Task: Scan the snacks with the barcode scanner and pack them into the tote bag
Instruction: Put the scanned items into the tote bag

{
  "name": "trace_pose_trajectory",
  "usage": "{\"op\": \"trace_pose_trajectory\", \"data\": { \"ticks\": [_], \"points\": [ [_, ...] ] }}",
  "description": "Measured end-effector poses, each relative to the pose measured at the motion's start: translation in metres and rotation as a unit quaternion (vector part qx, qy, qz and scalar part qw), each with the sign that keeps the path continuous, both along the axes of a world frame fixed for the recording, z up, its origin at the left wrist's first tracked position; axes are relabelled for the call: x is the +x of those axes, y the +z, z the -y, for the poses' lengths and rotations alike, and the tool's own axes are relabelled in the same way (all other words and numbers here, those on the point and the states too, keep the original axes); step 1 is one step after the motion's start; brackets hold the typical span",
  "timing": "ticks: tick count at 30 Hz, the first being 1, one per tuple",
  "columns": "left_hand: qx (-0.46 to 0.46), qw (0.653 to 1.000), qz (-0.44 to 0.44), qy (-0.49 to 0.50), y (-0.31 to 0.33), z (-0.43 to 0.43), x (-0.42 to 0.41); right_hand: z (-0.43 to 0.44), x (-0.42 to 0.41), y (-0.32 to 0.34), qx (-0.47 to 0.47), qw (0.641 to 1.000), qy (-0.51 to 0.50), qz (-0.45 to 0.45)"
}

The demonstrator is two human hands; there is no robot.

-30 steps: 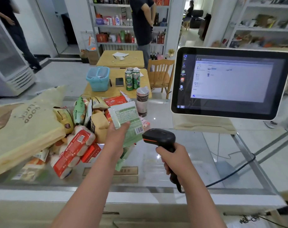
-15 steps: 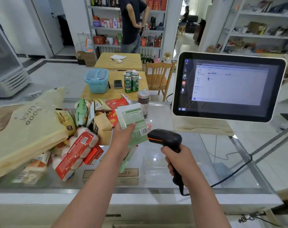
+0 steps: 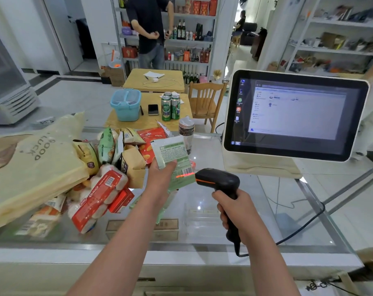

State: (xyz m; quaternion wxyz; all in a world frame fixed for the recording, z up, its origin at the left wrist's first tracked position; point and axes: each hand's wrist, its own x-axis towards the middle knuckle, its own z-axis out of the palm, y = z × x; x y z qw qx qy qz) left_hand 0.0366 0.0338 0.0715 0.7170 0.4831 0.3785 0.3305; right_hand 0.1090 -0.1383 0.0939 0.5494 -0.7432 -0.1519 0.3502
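Green snack packet (image 3: 173, 159) gripped upright in my left hand (image 3: 160, 178) above the counter (image 3: 202, 210) middle, barcode scanner (image 3: 220, 184) clenched in my right hand (image 3: 238, 212), red beam on its barcode, tote bag (image 3: 32, 167) at left edge.

Both forearms are bare to the frame edge, the left hand (image 3: 160, 178) and right hand (image 3: 237, 210) ungloved

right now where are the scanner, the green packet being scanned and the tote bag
barcode scanner (image 3: 218, 181), head view, top of its black head
green snack packet (image 3: 172, 153), head view, printed label above the thumb
tote bag (image 3: 32, 167), head view, cream side under the lettering
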Motion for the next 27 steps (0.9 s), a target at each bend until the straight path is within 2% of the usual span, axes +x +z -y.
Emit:
{"op": "trace_pose_trajectory", "data": {
  "ticks": [9,17,21,27],
  "points": [
    [0.0,1.0,0.0,0.011,-0.001,0.0,0.002,0.002,0.005,-0.001,-0.001,1.0,0.006,0.007],
    [0.016,0.999,-0.035,0.03,-0.007,-0.001,-0.005,-0.009,0.009,-0.028,-0.058,0.997,0.039,0.046],
    [0.013,0.999,-0.042,0.031,-0.014,0.002,-0.015,-0.015,0.008,-0.049,-0.107,0.987,0.065,0.097],
    [-0.001,0.997,-0.058,0.042,-0.021,0.011,-0.034,-0.026,0.004,-0.071,-0.128,0.981,0.081,0.124]
  ]
}}
